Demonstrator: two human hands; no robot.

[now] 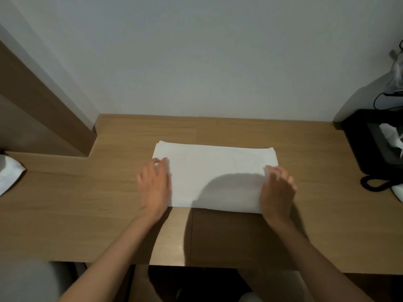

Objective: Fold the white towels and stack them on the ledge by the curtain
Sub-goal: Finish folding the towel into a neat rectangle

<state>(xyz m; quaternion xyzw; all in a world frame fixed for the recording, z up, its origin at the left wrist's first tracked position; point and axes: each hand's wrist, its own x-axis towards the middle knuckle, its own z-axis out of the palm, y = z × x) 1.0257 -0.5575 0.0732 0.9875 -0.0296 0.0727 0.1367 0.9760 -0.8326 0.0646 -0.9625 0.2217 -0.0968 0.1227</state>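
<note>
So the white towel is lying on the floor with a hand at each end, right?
Not quite. The white towel lies on a wooden desk, not the floor, as the head view shows. The rest holds: the left hand is at one end and the right hand at the other.

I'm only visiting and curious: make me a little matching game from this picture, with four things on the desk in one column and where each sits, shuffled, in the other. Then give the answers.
Things
1. folded white towel
2. black tissue box
3. crumpled white cloth
4. coiled black cord

Places
a. far left edge of the desk
b. right side, nearer to the person than the tissue box
c. centre of the desk
d. right side, by the wall

Pairs: 1-c, 2-d, 3-a, 4-b
</note>
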